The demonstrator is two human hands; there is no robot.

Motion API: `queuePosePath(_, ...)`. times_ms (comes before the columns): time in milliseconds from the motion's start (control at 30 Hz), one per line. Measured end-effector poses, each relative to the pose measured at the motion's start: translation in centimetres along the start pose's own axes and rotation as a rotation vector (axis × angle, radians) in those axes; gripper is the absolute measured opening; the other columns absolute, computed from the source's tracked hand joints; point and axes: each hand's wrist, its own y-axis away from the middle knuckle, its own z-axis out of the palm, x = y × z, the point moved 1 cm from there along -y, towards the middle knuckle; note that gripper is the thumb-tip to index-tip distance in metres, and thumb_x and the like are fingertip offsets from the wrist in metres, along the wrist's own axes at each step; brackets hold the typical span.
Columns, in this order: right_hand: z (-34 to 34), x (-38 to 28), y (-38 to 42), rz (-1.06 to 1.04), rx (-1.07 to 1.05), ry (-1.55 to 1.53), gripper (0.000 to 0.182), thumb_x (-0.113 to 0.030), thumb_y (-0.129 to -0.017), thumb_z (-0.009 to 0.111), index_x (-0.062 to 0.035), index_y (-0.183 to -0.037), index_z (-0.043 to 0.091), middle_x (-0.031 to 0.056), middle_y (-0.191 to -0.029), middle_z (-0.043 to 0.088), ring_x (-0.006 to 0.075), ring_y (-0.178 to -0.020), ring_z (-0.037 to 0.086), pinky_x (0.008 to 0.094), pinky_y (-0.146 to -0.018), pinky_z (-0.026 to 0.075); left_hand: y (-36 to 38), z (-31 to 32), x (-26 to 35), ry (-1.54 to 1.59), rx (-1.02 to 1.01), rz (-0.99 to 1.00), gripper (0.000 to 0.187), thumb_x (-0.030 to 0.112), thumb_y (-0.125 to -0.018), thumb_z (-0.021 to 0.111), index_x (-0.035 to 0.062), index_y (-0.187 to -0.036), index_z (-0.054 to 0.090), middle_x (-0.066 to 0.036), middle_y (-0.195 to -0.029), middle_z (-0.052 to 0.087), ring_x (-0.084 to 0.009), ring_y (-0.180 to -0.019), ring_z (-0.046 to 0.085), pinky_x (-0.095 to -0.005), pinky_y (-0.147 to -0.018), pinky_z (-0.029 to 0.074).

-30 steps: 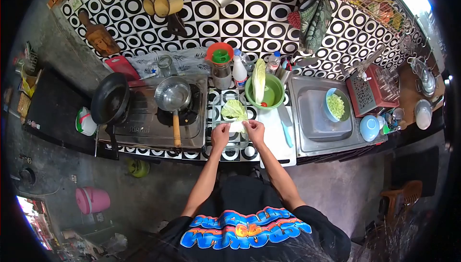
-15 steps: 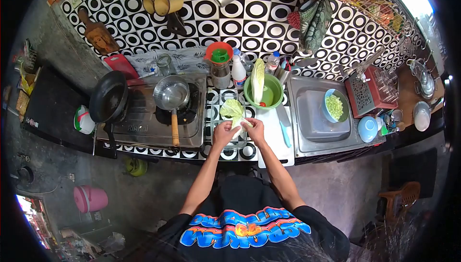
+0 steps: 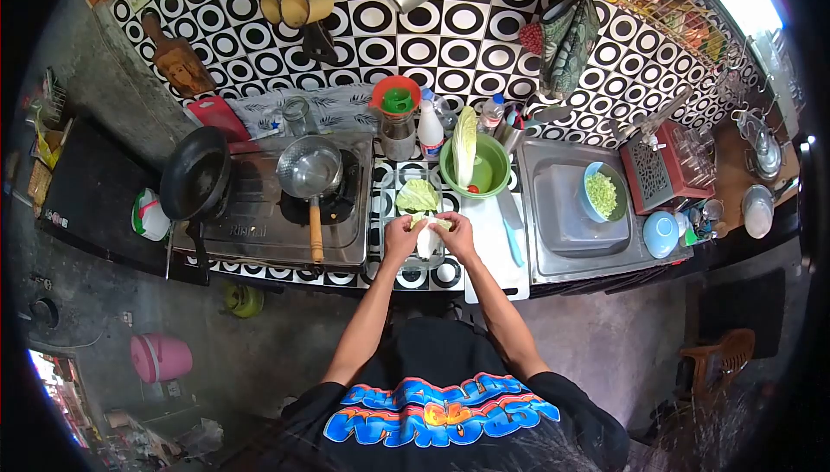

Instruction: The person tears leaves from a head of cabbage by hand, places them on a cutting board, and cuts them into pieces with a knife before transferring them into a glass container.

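Left hand (image 3: pixel 399 239) and right hand (image 3: pixel 456 235) pinch a pale-green, white-ribbed cabbage leaf (image 3: pixel 418 196) above a clear, box-shaped container (image 3: pixel 438 259) on the black-and-white tiled table (image 3: pixel 447 275), presumably so scraps stay contained; turquoise-handled knife (image 3: pixel 514 239) rests right, on a white rectangular board (image 3: pixel 494 269), apparently within reach.

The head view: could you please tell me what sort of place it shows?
It is a kitchen, probably in a home: there is a stove with a saucepan on it, a metal sink, and a knife on a white cutting board.
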Motion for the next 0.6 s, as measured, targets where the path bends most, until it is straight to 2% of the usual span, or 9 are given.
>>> queuePosePath(67,0.0,-0.1,-0.1,0.011,0.000,-0.034,0.021,-0.004,-0.083,0.077,0.0023,-0.100,0.068,0.0038,-0.084,0.070,0.0073,-0.071,0.061,0.0228,-0.064,0.050,-0.4,0.0,-0.6,-0.063,0.005,-0.034,0.025,0.022,-0.090,0.074,-0.0021,-0.086,0.069,-0.004,-0.073,0.070,-0.0059,-0.063,0.061,-0.0247,-0.056,0.046)
queuePosePath(167,0.1,-0.1,-0.3,0.025,-0.011,-0.033,0.021,-0.003,-0.083,0.078,0.0020,-0.101,0.068,0.0033,-0.083,0.070,0.0069,-0.070,0.061,0.0227,-0.063,0.050,0.1,-0.2,0.2,-0.037,0.062,0.018,0.029,0.026,-0.091,0.071,-0.0020,-0.083,0.067,-0.004,-0.068,0.067,-0.0061,-0.059,0.057,-0.0275,-0.054,0.044)
queuePosePath(267,0.1,0.4,-0.5,0.025,-0.046,0.008,0.022,-0.004,-0.082,0.078,0.0017,-0.101,0.068,0.0030,-0.082,0.069,0.0068,-0.070,0.061,0.0224,-0.063,0.049,1.3,-0.3,3.0,0.158,0.092,0.045,0.032,0.028,-0.094,0.068,-0.0020,-0.083,0.066,-0.006,-0.066,0.065,-0.0064,-0.061,0.057,-0.0293,-0.055,0.044)
queuePosePath(300,0.1,0.3,-0.5,0.022,-0.062,0.024,0.022,-0.004,-0.082,0.078,0.0016,-0.101,0.068,0.0030,-0.082,0.069,0.0067,-0.070,0.061,0.0224,-0.062,0.049,1.2,-0.4,2.7,0.101,0.092,0.028,0.033,0.029,-0.093,0.069,-0.0022,-0.084,0.067,-0.007,-0.066,0.065,-0.0082,-0.060,0.057,-0.0302,-0.055,0.044)
queuePosePath(367,0.4,0.2,-0.4,0.003,-0.043,-0.036,0.022,-0.005,-0.082,0.079,0.0006,-0.100,0.068,0.0015,-0.080,0.068,0.0054,-0.067,0.058,0.0216,-0.059,0.047,0.8,-0.9,2.2,-0.012,0.094,-0.006,0.034,0.031,-0.090,0.073,-0.0025,-0.085,0.068,-0.009,-0.066,0.065,-0.0119,-0.057,0.056,-0.0320,-0.055,0.045)
queuePosePath(500,0.2,-1.0,0.1,0.092,0.020,0.044,0.019,-0.007,-0.084,0.079,-0.0005,-0.097,0.067,-0.0024,-0.073,0.064,0.0027,-0.059,0.052,0.0197,-0.053,0.042,0.4,-0.9,1.7,0.085,0.138,0.000,0.035,0.033,-0.085,0.078,-0.0010,-0.083,0.070,-0.005,-0.066,0.066,-0.0102,-0.057,0.057,-0.0311,-0.054,0.045)
queuePosePath(567,0.7,-1.2,0.3,0.088,0.021,-0.077,0.016,-0.010,-0.086,0.077,-0.0009,-0.094,0.067,-0.0041,-0.070,0.061,0.0018,-0.057,0.050,0.0188,-0.051,0.039,0.6,-0.3,2.0,0.219,0.144,0.075,0.036,0.035,-0.084,0.078,-0.0003,-0.083,0.071,-0.004,-0.066,0.065,-0.0104,-0.056,0.056,-0.0309,-0.054,0.045)
queuePosePath(600,0.8,-1.2,0.3,0.084,0.021,-0.137,0.015,-0.011,-0.087,0.077,-0.0011,-0.093,0.067,-0.0049,-0.068,0.060,0.0014,-0.056,0.048,0.0183,-0.050,0.037,0.7,-0.7,2.5,0.125,0.088,0.035,0.035,0.035,-0.084,0.078,-0.0001,-0.085,0.071,-0.004,-0.066,0.066,-0.0108,-0.056,0.057,-0.0306,-0.055,0.046)
